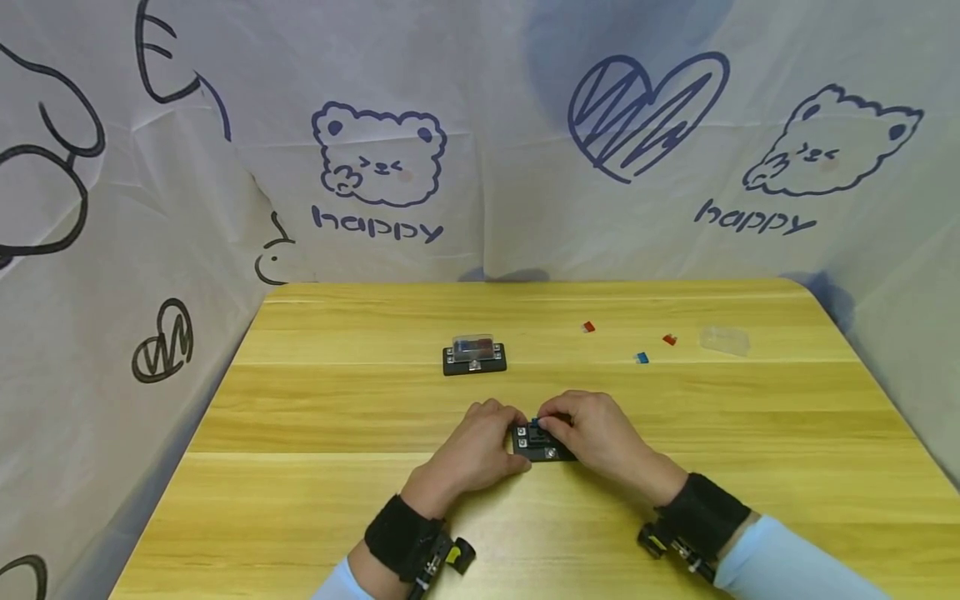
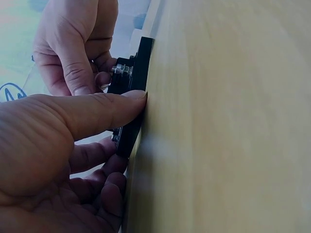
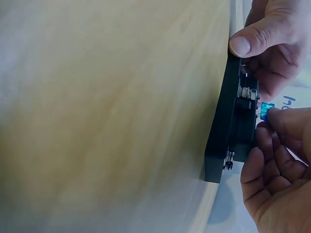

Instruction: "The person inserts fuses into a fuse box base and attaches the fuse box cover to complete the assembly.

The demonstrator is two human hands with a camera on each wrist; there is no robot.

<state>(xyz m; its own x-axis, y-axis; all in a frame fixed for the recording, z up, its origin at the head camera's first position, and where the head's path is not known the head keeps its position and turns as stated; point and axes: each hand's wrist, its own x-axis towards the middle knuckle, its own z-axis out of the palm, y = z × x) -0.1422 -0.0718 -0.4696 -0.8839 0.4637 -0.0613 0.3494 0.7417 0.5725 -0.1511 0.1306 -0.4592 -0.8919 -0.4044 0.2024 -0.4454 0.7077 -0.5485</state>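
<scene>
A black fuse block (image 1: 534, 452) with metal screw terminals lies on the wooden table between both hands. My left hand (image 1: 480, 446) grips its left end, the thumb on the near edge and the fingers at the far side. Between the thumb and a finger of my right hand (image 1: 596, 433) I pinch a blue blade fuse (image 3: 266, 109). In the right wrist view the fuse's prongs point at the top of the block, right at its slots. The right fingers hide part of the fuse block.
Behind the hands stands a second fuse block (image 1: 474, 367) under a clear cover (image 1: 472, 343). Farther right lie a red fuse (image 1: 588, 327), another red fuse (image 1: 670, 339), a blue fuse (image 1: 642, 358) and a loose clear cover (image 1: 724, 340). A drawn-on white cloth (image 1: 510, 183) hangs behind the table.
</scene>
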